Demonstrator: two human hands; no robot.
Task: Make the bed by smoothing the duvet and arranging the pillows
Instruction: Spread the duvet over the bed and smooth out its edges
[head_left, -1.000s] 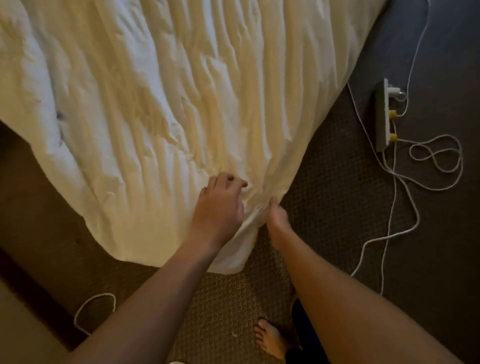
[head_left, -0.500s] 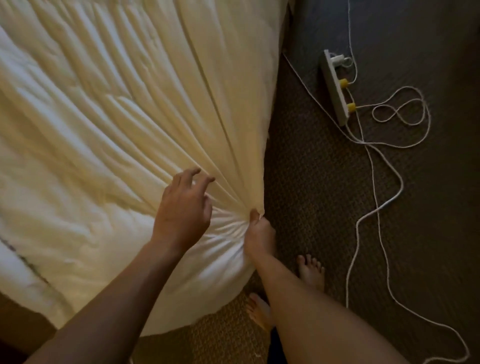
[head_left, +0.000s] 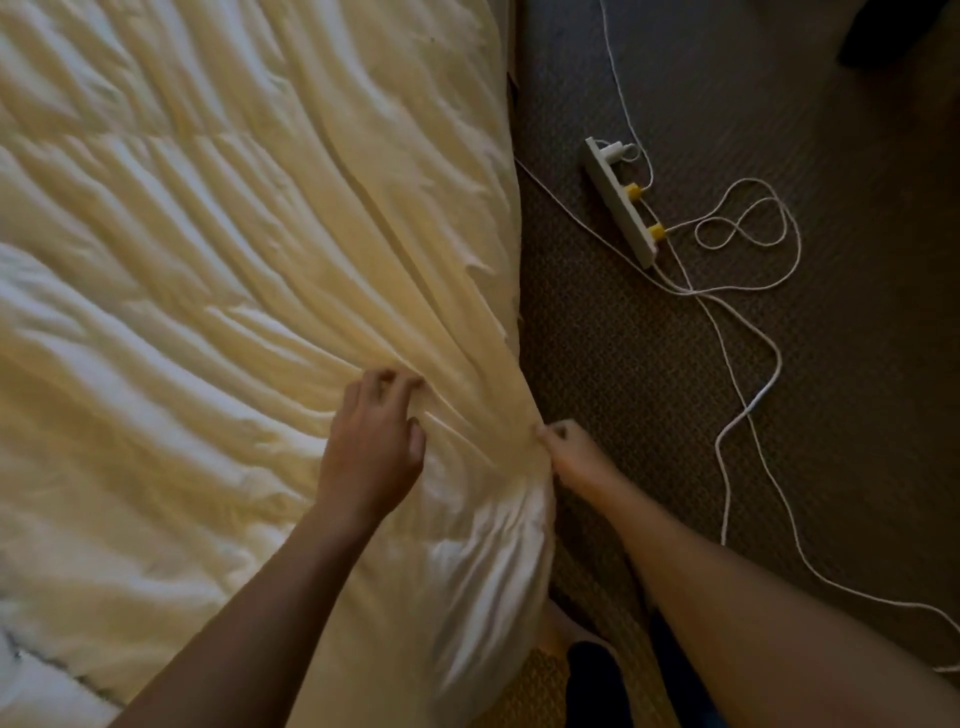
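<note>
Dark brown woven carpet (head_left: 649, 364) is seen beside a bed covered by a cream, deeply creased fabric duvet (head_left: 208, 260), which fills the left of the view and hangs over the bed's edge. The duvet's corner is gathered into radiating folds and is pinched by the right hand (head_left: 569, 451). The left hand (head_left: 371, 447) is laid on the duvet just beside it, its fingers curled and apparently bunching the cloth, though blur hinders certainty. A white power strip (head_left: 621, 202) with trailing white cords (head_left: 748, 415) is seen on the carpet.
</note>
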